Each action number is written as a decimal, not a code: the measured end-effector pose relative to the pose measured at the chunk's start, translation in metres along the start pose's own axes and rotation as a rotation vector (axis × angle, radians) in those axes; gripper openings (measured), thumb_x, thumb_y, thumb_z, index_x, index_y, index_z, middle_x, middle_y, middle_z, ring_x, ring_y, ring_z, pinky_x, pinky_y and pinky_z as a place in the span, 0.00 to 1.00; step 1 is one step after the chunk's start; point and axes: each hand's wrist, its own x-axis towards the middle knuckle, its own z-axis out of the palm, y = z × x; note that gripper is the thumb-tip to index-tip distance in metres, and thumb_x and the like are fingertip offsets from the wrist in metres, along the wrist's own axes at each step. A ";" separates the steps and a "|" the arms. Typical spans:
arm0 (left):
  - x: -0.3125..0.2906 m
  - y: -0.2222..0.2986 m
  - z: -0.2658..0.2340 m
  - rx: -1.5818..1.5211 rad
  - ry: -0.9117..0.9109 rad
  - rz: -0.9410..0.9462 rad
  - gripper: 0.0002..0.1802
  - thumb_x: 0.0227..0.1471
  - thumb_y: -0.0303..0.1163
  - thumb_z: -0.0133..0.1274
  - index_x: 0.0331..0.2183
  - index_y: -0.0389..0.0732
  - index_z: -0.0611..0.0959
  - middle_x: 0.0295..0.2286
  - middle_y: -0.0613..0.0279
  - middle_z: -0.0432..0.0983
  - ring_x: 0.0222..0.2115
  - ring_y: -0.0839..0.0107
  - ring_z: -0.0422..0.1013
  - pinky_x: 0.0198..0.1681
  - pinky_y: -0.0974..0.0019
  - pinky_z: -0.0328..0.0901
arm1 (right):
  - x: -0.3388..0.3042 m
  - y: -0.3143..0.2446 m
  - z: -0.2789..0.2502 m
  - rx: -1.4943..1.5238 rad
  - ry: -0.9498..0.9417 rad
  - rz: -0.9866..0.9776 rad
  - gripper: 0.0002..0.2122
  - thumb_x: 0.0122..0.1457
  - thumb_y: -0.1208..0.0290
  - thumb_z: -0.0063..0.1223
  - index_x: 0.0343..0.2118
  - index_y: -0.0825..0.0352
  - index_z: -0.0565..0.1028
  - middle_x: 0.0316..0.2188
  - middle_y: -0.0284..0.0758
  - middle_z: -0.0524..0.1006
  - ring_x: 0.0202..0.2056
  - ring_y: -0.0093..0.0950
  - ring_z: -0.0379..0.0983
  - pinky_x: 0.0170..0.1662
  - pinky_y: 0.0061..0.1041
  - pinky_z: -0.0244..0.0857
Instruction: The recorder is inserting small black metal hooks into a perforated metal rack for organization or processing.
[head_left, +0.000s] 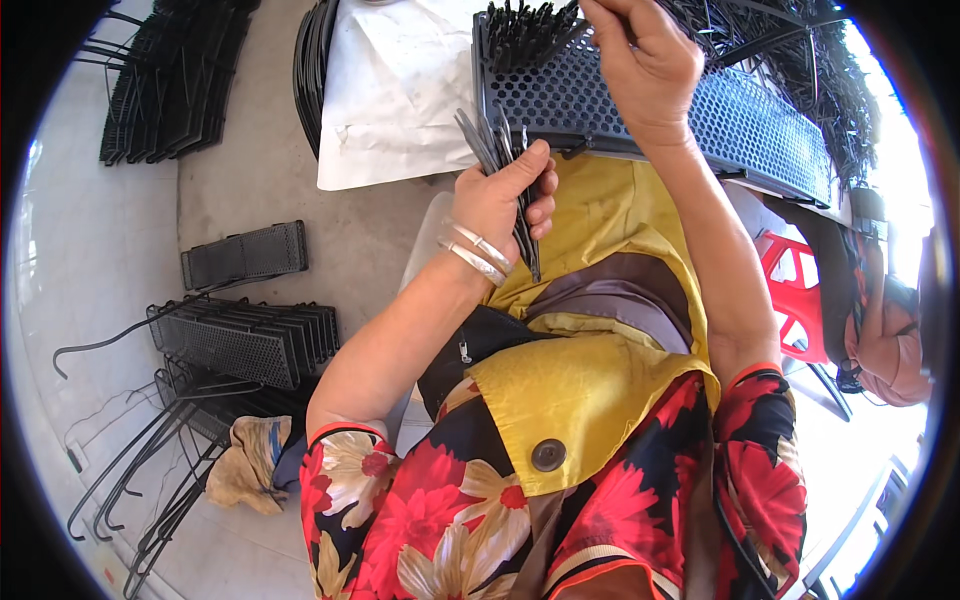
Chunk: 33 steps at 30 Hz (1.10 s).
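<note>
My left hand (503, 200) is closed round a small bundle of thin dark strips (488, 147), whose ends stick out above and below the fist. It is over my lap, just in front of a black perforated metal rack (570, 105). Farther up and to the right, my right hand (655, 65) is raised over the rack with thumb and fingers pinched together. A thin dark strip seems to be between those fingers, partly cut off by the top edge. Beside it, a dense cluster of black strips (525, 38) stands on the rack's left end.
A white sheet (385, 120) covers the surface left of the rack. Tangled black strips (820, 90) pile up at its far right. Stacked black perforated racks (235, 340) and bent rods (130, 470) lie on the left floor. Another person (885, 330) is by a red stool (795, 300).
</note>
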 end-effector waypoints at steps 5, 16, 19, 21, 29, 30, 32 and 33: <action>-0.001 0.000 0.001 0.002 0.020 -0.006 0.12 0.45 0.36 0.52 0.24 0.36 0.72 0.18 0.64 0.67 0.12 0.78 0.57 0.13 0.74 0.52 | -0.015 0.012 0.014 -0.194 -0.132 -0.222 0.05 0.43 0.81 0.51 0.24 0.67 0.70 0.19 0.38 0.69 0.21 0.36 0.67 0.23 0.30 0.61; -0.002 0.001 0.004 0.049 -0.018 0.003 0.10 0.45 0.33 0.51 0.25 0.36 0.72 0.19 0.63 0.67 0.12 0.78 0.57 0.13 0.75 0.52 | -0.020 0.010 0.016 -0.142 -0.449 -0.242 0.05 0.33 0.82 0.45 0.17 0.69 0.64 0.18 0.40 0.66 0.25 0.39 0.67 0.26 0.32 0.64; -0.002 0.000 0.003 0.090 -0.036 0.006 0.10 0.45 0.32 0.51 0.26 0.36 0.72 0.20 0.62 0.67 0.12 0.78 0.57 0.13 0.75 0.52 | -0.016 0.013 0.017 -0.209 -0.544 -0.326 0.05 0.34 0.79 0.47 0.18 0.69 0.66 0.18 0.40 0.66 0.25 0.38 0.68 0.26 0.32 0.64; -0.003 -0.001 0.005 0.055 -0.009 -0.001 0.09 0.42 0.30 0.54 0.23 0.36 0.73 0.17 0.62 0.67 0.10 0.78 0.58 0.11 0.75 0.51 | -0.013 0.010 0.015 -0.135 -0.586 -0.373 0.05 0.34 0.79 0.47 0.18 0.68 0.66 0.18 0.40 0.66 0.24 0.38 0.68 0.26 0.32 0.64; -0.001 -0.002 0.004 0.057 -0.025 -0.028 0.08 0.42 0.30 0.54 0.23 0.36 0.73 0.16 0.63 0.67 0.10 0.78 0.58 0.11 0.75 0.51 | -0.024 0.007 0.008 -0.085 -0.542 -0.038 0.10 0.43 0.76 0.51 0.32 0.67 0.71 0.20 0.41 0.68 0.23 0.39 0.68 0.25 0.30 0.63; -0.001 -0.002 0.004 0.048 -0.025 -0.033 0.08 0.42 0.30 0.54 0.23 0.36 0.73 0.16 0.63 0.67 0.10 0.78 0.58 0.11 0.75 0.51 | -0.025 -0.003 0.003 -0.010 -0.493 0.086 0.10 0.43 0.74 0.51 0.30 0.68 0.70 0.20 0.44 0.70 0.24 0.42 0.69 0.26 0.32 0.64; -0.002 0.000 0.003 0.055 -0.057 -0.031 0.08 0.43 0.30 0.54 0.23 0.37 0.73 0.16 0.63 0.67 0.11 0.78 0.58 0.11 0.75 0.51 | -0.031 -0.010 -0.006 0.192 -0.607 0.400 0.10 0.44 0.71 0.52 0.28 0.72 0.72 0.18 0.44 0.71 0.20 0.36 0.69 0.25 0.27 0.64; -0.002 0.001 0.004 0.066 -0.097 -0.036 0.08 0.43 0.30 0.54 0.24 0.37 0.73 0.16 0.63 0.67 0.11 0.78 0.58 0.11 0.75 0.51 | -0.033 -0.013 -0.012 0.307 -0.752 0.599 0.09 0.44 0.72 0.52 0.26 0.73 0.72 0.16 0.43 0.71 0.19 0.33 0.69 0.25 0.26 0.63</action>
